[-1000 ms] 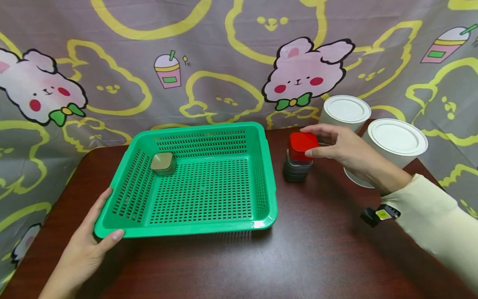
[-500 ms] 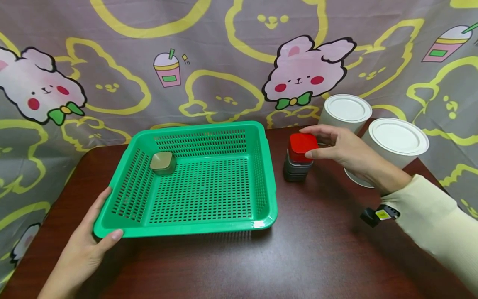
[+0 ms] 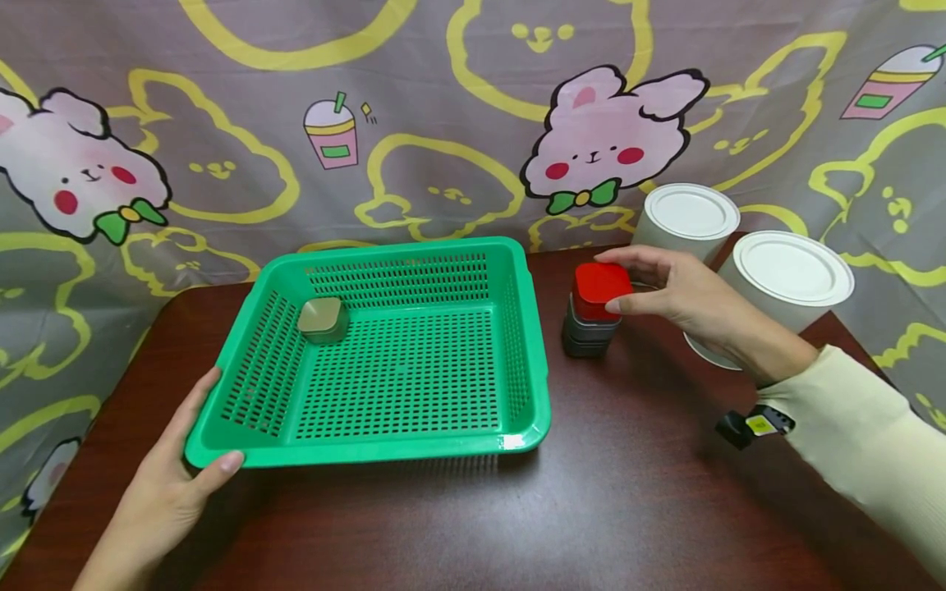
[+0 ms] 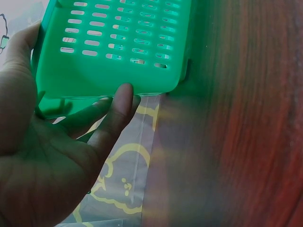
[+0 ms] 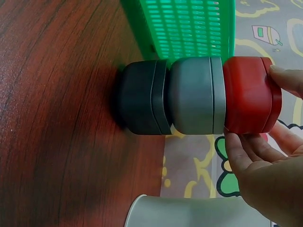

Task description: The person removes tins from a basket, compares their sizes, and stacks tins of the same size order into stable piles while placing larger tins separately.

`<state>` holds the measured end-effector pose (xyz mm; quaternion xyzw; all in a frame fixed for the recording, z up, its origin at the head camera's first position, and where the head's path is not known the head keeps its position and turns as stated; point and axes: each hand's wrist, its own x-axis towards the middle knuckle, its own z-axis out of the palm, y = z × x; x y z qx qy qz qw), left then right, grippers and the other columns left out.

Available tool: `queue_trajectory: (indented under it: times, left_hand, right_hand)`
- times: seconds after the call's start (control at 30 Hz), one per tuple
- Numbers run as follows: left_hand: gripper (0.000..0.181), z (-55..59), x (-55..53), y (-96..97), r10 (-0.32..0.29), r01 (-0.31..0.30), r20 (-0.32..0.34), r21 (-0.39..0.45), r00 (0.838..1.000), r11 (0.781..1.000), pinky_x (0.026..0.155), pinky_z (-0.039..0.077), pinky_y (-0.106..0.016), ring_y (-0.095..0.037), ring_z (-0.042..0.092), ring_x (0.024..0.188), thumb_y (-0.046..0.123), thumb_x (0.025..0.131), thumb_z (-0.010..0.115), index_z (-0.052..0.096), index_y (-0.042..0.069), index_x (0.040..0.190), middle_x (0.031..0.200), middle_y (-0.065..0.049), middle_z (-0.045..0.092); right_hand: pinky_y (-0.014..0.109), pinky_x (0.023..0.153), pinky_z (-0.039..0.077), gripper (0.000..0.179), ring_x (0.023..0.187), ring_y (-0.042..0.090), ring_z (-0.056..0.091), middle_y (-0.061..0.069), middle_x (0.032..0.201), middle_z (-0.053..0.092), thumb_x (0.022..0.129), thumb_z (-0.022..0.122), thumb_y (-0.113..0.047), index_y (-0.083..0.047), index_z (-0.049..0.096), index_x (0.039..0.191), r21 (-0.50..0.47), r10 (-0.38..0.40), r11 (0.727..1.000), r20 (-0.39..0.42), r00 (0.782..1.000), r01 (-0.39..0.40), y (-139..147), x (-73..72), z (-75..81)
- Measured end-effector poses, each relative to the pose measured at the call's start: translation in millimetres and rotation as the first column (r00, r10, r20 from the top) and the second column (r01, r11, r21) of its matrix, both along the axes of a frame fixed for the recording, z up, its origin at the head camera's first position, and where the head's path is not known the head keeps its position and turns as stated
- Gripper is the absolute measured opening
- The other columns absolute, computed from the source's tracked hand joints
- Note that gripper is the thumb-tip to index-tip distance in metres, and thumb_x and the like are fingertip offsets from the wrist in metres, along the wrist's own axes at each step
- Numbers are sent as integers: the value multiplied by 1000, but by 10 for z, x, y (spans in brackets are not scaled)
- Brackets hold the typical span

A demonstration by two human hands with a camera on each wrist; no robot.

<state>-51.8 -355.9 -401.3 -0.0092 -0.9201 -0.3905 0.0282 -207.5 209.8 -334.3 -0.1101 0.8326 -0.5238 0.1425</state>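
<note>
A red square tin [image 5: 248, 94] tops a stack, over a grey tin [image 5: 196, 94] and a black tin [image 5: 142, 97] at the bottom. Thumb and fingers of my right hand [image 3: 691, 304] pinch the red tin by its sides. In the right wrist view it sits right at the grey tin's lid. My left hand [image 3: 166, 484] grips the near left corner of a green perforated basket [image 3: 362, 454], thumb over the rim. The left wrist view shows fingers along the basket's outside [image 4: 80, 75]. A gold tin [image 3: 322, 320] lies inside, near the back left corner.
Two white lidded canisters [image 3: 691, 215] stand behind and right of my right hand, the nearer canister [image 3: 794, 271] partly covered by it. A dark wood table [image 3: 613, 492] carries everything. A cartoon-printed cloth [image 3: 443, 107] hangs along the back edge.
Both hands keep their holds and the tins stay stacked. The whole head view has shifted very slightly; nothing else visibly moves.
</note>
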Motion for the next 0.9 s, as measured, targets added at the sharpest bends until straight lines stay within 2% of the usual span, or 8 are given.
queue_trajectory:
  times: [0.23, 0.4, 0.67, 0.9]
  left_hand:
    - [96, 1, 3, -8, 5, -5, 20, -10, 1000, 1000, 85, 31, -1, 23, 42, 111, 9, 101, 69, 8, 37, 169, 146, 26, 33]
    - [96, 5, 3, -7, 4, -4, 19, -6, 1000, 1000, 85, 32, -1, 24, 43, 110, 8, 101, 69, 8, 37, 169, 142, 30, 34]
    - [96, 6, 1, -7, 8, -8, 22, 5, 1000, 1000, 86, 32, -1, 25, 43, 111, 8, 101, 69, 9, 37, 169, 141, 31, 35]
    - [96, 5, 0, -3, 1, -2, 13, 14, 1000, 1000, 86, 32, -2, 24, 44, 111, 7, 100, 69, 10, 37, 169, 140, 33, 34]
  right_hand:
    - [21, 90, 55, 62, 132, 28, 48, 12, 148, 54, 97, 73, -16, -13, 49, 155, -13, -1, 1000, 5, 1000, 1, -6, 15, 2]
    - [21, 90, 54, 63, 134, 29, 47, 12, 150, 53, 97, 74, -17, -14, 48, 155, -6, -1, 1000, 10, 1000, 1, -5, 18, 5]
    - [20, 91, 54, 65, 134, 29, 47, 12, 151, 52, 97, 74, -17, -13, 47, 156, 2, -1, 1000, 7, 1000, 1, 7, 17, -1]
    - [16, 93, 51, 66, 138, 28, 48, 10, 152, 53, 98, 73, -21, -17, 46, 158, 40, 9, 999, -27, 1000, -8, 43, 10, 11]
